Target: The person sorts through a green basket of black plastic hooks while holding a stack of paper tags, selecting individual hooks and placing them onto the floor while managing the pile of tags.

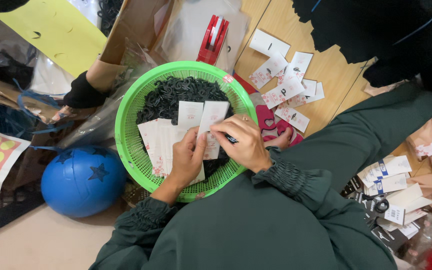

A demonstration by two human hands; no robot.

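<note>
Over the green basket (126, 125) of black hooks (176, 95), the left hand (186, 157) grips a stack of white cards (163, 142), while the right hand (243, 142) pinches one card (211, 122) just above that stack.

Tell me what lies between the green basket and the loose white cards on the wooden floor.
In the head view, between the green basket and the white cards lies a pink slipper with a heart cutout, touching the basket's rim.
</note>
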